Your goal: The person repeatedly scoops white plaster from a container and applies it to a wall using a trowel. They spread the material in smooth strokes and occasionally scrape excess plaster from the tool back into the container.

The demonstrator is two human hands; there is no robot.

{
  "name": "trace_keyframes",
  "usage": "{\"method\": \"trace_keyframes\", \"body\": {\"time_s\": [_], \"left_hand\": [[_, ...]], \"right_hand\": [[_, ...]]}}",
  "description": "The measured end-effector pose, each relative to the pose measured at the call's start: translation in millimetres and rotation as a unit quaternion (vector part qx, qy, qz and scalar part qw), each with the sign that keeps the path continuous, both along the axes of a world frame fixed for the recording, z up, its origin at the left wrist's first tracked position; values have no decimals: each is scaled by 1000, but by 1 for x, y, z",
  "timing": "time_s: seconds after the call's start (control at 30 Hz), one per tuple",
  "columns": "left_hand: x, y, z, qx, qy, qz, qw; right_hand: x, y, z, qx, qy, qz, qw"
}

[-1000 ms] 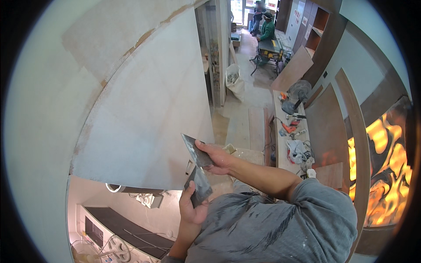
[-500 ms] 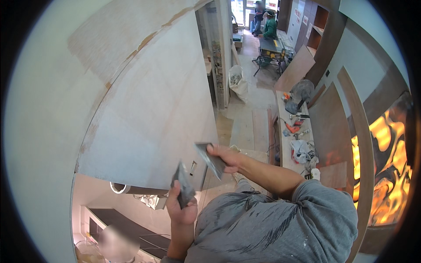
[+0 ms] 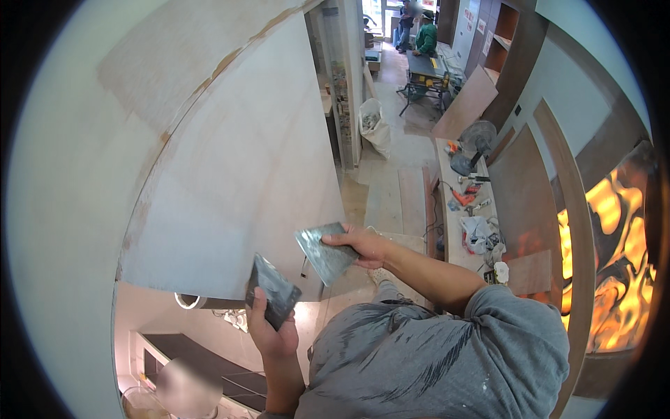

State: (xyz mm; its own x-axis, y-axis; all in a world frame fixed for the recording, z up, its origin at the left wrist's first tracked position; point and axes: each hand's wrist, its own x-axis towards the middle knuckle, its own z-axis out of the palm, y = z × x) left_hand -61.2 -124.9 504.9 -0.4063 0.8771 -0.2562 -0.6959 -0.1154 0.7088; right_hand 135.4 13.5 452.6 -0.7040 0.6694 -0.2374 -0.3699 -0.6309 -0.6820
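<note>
In my left hand (image 3: 276,335) I grip a dark, flat putty scraper (image 3: 279,299), thumb on its face and blade pointing up. My right hand (image 3: 364,246) holds a second putty scraper (image 3: 325,257), its shiny metal blade tilted broad side up, thumb pressed along the top. The two scrapers are close together but apart, in front of my chest. Behind them stands a large whitish panel (image 3: 230,181) with a patchy coat and a small slot near its lower right corner. Neither blade visibly touches the panel.
On the right, a long bench (image 3: 453,234) carries a fan (image 3: 477,140), an orange power tool (image 3: 460,198) and plastic bags. A white sack (image 3: 375,129) sits on the floor ahead. Farther off are a table saw (image 3: 426,73) and people, one in green (image 3: 426,35).
Both hands have shifted a little to the left. The right scraper has turned to show more of its broad face, and the left one shows more of its face too.
</note>
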Motion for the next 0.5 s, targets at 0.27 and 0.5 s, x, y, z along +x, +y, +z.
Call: {"method": "trace_keyframes", "body": {"time_s": [0.27, 0.5], "left_hand": [[-7, 10, -13, 70, 158, 158, 972], [13, 7, -2, 156, 258, 201, 932]], "right_hand": [[-5, -12, 43, 134, -29, -77, 988], [-20, -35, 71, 254, -99, -77, 959]]}}
